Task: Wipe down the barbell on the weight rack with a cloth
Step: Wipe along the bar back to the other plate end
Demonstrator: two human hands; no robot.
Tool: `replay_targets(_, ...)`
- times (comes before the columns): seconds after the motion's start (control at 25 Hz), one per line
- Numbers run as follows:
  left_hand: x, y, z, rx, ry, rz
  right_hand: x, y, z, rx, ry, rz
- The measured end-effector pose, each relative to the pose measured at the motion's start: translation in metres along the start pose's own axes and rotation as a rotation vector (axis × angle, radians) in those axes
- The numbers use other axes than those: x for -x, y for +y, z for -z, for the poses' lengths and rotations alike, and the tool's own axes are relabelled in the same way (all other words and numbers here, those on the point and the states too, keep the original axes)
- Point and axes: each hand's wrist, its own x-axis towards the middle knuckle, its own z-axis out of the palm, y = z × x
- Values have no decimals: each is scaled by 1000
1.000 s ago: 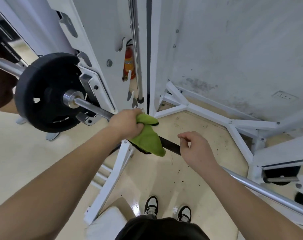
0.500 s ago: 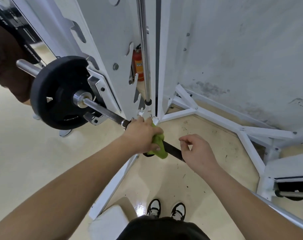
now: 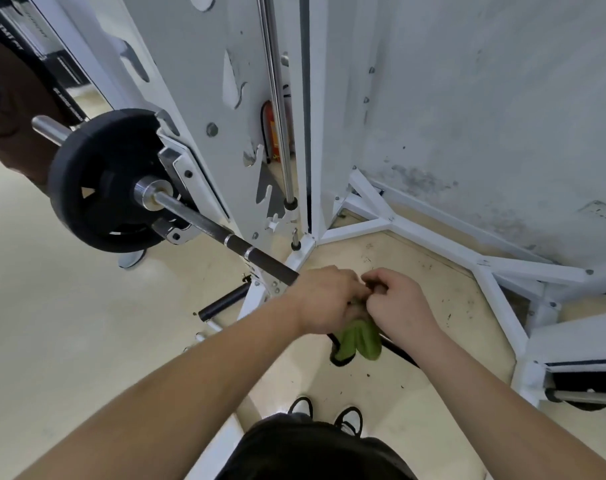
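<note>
The barbell [image 3: 225,237] runs from a black weight plate [image 3: 104,181] at the left down to my hands at the centre. My left hand [image 3: 324,299] is closed around the bar with the green cloth [image 3: 358,341] wrapped under it; the cloth's loose end hangs below my hands. My right hand [image 3: 396,303] presses against the left one, fingers curled on the bar and the cloth's top. A short stretch of bar [image 3: 398,353] shows below my right wrist.
The white rack upright [image 3: 197,98] and its chrome guide rod [image 3: 277,98] stand behind the bar. White base struts [image 3: 433,244] cross the floor at the right, by a stained wall [image 3: 485,98]. A red extinguisher [image 3: 272,133] shows behind the rack. My shoes [image 3: 325,414] are below.
My left hand slid the cloth along the bar away from the plate, baring more bar. My right hand closed in until it touches the left hand and the cloth.
</note>
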Motion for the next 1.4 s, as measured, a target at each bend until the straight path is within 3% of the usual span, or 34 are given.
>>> replay_targets(0.08, 17, -47, 12, -30, 58, 123, -5, 0, -1, 31, -1, 65)
replay_targets(0.24, 36, -94, 12, -115, 401, 433, -11, -9, -11, 24, 7, 124)
replay_targets(0.36, 29, -50, -25, -85, 568, 315, -18, -22, -20, 59, -19, 126)
replay_targets(0.48, 50, -80, -22, -165, 560, 89, -36, -44, -32, 85, -23, 121)
replay_targets(0.56, 62, -131, 4, -216, 580, 159, -47, -60, -45, 85, -20, 117)
replay_targets(0.68, 64, -177, 25, -151, 715, 435, -59, -87, -71, 136, -100, 91)
replay_targets(0.76, 56, -163, 9, -145, 689, 397, -66, -100, -85, 196, -173, 77)
replay_targets(0.92, 70, -189, 12, -184, 579, 51, -83, -115, -94, 226, -228, 17)
replay_targets(1.04, 77, -240, 46, -240, 641, 222, -84, -124, -104, 181, -158, 50)
replay_targets(1.12, 75, -234, 38, -210, 687, 405, -81, -130, -114, 134, -117, 62)
replay_targets(1.16, 72, -218, 27, -181, 671, 415, -80, -132, -118, 135, -110, 70)
replay_targets(1.32, 82, -212, 25, -200, 594, 128, -81, -140, -125, 172, -172, 91)
replay_targets(1.4, 88, -244, 49, -264, 555, 171, -83, -144, -126, 219, -197, 83)
